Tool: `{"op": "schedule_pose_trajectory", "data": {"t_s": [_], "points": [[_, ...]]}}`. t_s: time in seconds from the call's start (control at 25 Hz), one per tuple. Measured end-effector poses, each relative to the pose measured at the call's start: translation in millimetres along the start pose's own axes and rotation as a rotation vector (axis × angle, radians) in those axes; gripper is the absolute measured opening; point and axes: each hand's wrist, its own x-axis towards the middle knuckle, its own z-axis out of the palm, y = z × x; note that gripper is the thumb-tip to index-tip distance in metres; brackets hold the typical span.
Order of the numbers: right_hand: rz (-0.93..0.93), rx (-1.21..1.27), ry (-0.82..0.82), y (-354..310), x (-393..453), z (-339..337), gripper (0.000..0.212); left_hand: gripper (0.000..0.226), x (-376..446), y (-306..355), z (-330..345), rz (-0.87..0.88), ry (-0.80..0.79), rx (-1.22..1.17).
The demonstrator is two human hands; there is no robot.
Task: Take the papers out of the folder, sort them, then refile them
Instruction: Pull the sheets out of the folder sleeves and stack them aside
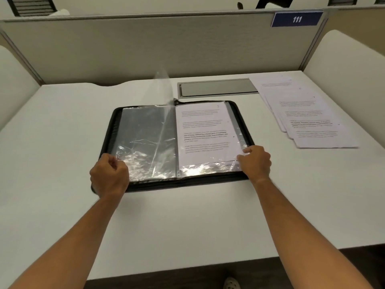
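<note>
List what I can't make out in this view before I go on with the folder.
- Text on the sheet in the folder: blurred, head view.
- Order of the fanned papers: they overlap; page marks too small.
- Left hand fingers: curled under, hidden by its back.

A black zip-edged folder of clear plastic sleeves (177,182) lies open on the white counter (187,222), near its middle. A printed white sheet (203,132) sits in its right-hand sleeve. One clear plastic sleeve (161,94) stands up from the spine. Behind the folder, a flat grey metal cable hatch (216,88) is set into the counter. To the right, well apart, lies a fanned stack of printed white papers (308,115). A beige fabric partition (156,46) stands behind everything.
</note>
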Motion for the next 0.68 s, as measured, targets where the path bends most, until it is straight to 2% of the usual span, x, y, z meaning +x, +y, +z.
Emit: {"op": "schedule_pose_trajectory", "data": {"t_s": [0.12, 0.2, 0.32, 0.4, 0.48, 0.56, 0.6, 0.68], "points": [[-0.006, 0.013, 0.037, -5.8, 0.0, 1.3, 0.029, 0.021, 4.0, -14.5, -7.9, -0.119, 0.017, -0.026], [-0.03, 0.03, 0.062, -10.1, -3.5, 0.8, 0.021, 0.036, 3.2, -12.7, -7.7, -0.132, 0.106, -0.079], [-0.093, 0.03, 0.124, -16.9, -10.9, -1.6, 0.01, 0.048, -4.5, 12.9, 3.9, 0.064, 0.159, -0.091], [-0.11, 0.089, 0.131, -23.8, -10.5, -4.1, 0.012, 0.043, -15.1, 35.8, 21.4, 0.338, 0.025, -0.162], [-0.065, 0.274, 0.096, -32.1, -6.0, -8.1, 0.008, 0.034, -33.7, 55.6, 43.4, 0.595, -0.3, -0.189], [-0.032, 0.438, 0.052, -37.3, -2.6, -11.2, 0.007, 0.029, -54.7, 67.3, 64.3, 0.739, -0.602, -0.07], [-0.033, 0.482, 0.029, -39.7, -2.3, -12.4, 0.01, 0.031, -63.5, 71.7, 73.7, 0.78, -0.676, 0.006], [-0.042, 0.513, 0.014, -41.9, -1.5, -14.6, 0.016, 0.033, -73.4, 78.9, 87.5, 0.843, -0.693, 0.082]]}}
